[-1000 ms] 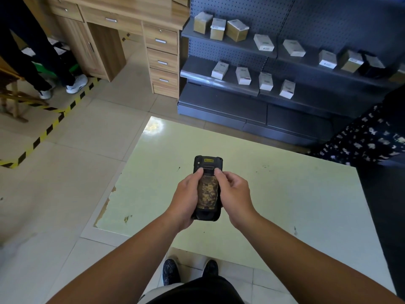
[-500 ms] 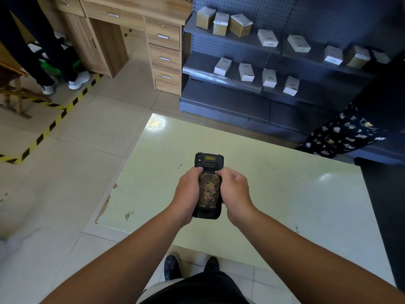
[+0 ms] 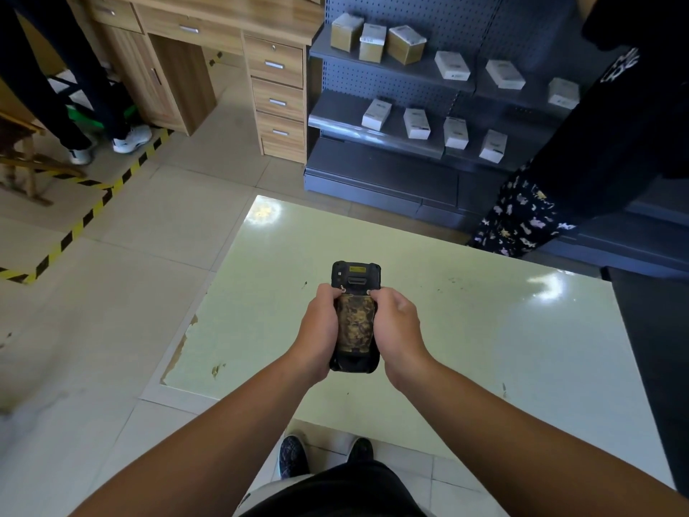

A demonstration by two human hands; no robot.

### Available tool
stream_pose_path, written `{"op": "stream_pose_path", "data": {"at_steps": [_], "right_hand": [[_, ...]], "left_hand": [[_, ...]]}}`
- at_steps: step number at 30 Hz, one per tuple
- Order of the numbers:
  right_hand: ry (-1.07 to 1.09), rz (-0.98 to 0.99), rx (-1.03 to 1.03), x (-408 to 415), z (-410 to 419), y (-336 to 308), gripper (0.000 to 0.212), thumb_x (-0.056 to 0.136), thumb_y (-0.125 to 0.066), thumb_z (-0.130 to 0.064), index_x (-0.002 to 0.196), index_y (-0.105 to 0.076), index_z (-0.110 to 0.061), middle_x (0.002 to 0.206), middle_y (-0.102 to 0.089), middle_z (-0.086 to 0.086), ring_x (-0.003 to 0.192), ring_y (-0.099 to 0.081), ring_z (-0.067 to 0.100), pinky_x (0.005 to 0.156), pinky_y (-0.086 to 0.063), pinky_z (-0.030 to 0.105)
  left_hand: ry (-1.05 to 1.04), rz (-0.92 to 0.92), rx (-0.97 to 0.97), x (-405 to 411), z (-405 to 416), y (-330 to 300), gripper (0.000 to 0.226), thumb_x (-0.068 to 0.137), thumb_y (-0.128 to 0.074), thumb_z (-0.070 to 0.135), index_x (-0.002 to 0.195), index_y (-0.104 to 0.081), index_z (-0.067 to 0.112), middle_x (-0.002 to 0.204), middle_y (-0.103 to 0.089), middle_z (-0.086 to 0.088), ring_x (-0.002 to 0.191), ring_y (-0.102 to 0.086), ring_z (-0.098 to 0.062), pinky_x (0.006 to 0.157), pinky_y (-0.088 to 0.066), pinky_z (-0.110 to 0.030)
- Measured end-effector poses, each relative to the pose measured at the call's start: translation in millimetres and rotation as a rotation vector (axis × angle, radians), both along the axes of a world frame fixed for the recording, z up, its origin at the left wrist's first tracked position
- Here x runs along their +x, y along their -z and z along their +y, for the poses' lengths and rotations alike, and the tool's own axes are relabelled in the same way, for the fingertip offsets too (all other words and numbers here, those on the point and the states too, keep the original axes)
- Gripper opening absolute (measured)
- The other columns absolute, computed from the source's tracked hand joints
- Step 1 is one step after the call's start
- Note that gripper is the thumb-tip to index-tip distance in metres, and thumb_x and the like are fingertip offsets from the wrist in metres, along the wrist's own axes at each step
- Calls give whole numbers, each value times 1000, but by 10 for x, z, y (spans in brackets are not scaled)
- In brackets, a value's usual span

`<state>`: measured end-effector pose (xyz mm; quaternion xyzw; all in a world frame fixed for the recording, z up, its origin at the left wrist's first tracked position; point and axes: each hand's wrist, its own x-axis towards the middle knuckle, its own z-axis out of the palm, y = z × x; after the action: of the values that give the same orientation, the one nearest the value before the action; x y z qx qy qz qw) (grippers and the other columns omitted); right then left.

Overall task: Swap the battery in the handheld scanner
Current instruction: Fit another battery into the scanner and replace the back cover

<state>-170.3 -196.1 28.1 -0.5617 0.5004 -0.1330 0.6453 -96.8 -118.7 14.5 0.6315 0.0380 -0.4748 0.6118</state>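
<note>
I hold a black handheld scanner (image 3: 355, 278) back side up over the pale green table (image 3: 484, 330). A worn camouflage-patterned strap or cover (image 3: 354, 322) runs down its back. My left hand (image 3: 322, 326) grips the scanner's left side and my right hand (image 3: 397, 326) grips its right side. Both thumbs press near the two small screws at the top of the patterned part. A yellow label shows near the scanner's top end. No loose battery is in view.
Dark metal shelves (image 3: 410, 117) with several small boxes stand behind the table. A wooden desk with drawers (image 3: 277, 98) is at the back left. A person in patterned trousers (image 3: 522, 218) stands at the table's far right; another person's legs (image 3: 93, 117) are far left.
My thumbs have slid from the middle of the patterned back up to its top edge. The scanner stays in both hands, and the camera has tilted slightly.
</note>
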Motion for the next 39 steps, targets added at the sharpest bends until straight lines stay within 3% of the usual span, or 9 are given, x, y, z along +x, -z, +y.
{"op": "stream_pose_path", "data": {"at_steps": [3,7,10,15,23,26,30,33,39], "right_hand": [[-10,-14,-14,-19,-7,-11,27,98,-47,-24,93,-72,-15,87,-70,3,78,-66,17,65,-58,34],[-56,-58,-20,-91,-31,-31,26,100,-51,-26,90,-74,-18,80,-71,-4,72,-66,10,59,-54,24],[-107,-67,-6,-156,-76,-75,24,100,-56,-28,92,-77,-21,84,-77,-3,75,-70,9,61,-57,27],[-139,-45,8,-123,-206,-227,24,98,-63,-30,99,-76,-9,102,-77,21,86,-73,31,79,-60,55],[-150,-159,-49,-64,-315,-519,26,99,-64,-30,95,-75,-8,85,-75,8,75,-69,24,71,-55,46],[-152,-200,-53,-72,-319,-572,25,100,-63,-29,100,-75,-8,90,-76,8,81,-70,24,79,-59,52],[-125,-260,34,-96,-282,-584,23,103,-61,-28,112,-74,-12,112,-78,14,102,-74,33,89,-62,48],[-108,-302,120,-107,-241,-574,26,106,-54,-23,120,-70,-9,123,-72,22,117,-68,38,102,-54,59],[-97,-305,104,-121,-203,-525,27,108,-52,-19,123,-71,-7,122,-73,24,118,-68,39,103,-53,59]], "left_hand": [[8,12,-13,-21,17,-8,46,88,-37,44,70,-77,28,77,-75,-1,78,-70,-28,73,-55,-40],[9,68,-76,-24,71,-29,48,92,-37,42,88,-79,20,85,-75,-5,79,-71,-27,73,-56,-39],[65,115,-118,4,123,-98,50,95,-39,45,106,-79,16,95,-78,-7,84,-74,-28,73,-61,-37],[106,133,-188,58,96,-323,54,101,-45,49,131,-67,10,122,-73,-20,111,-69,-41,105,-49,-57],[93,135,-296,143,-16,-572,54,101,-46,48,132,-66,9,124,-71,-21,110,-67,-38,112,-43,-64],[94,102,-287,123,-30,-642,48,101,-51,46,130,-67,11,135,-67,-24,121,-65,-44,106,-51,-62],[83,29,-275,105,-41,-653,45,102,-56,43,132,-63,10,129,-70,-23,102,-74,-33,72,-63,-41],[79,11,-281,78,-35,-638,40,103,-56,39,129,-63,9,112,-75,-15,94,-75,-28,70,-64,-40],[99,-16,-283,77,-16,-583,39,106,-51,35,131,-62,7,106,-76,-14,88,-76,-27,64,-64,-38]]}}
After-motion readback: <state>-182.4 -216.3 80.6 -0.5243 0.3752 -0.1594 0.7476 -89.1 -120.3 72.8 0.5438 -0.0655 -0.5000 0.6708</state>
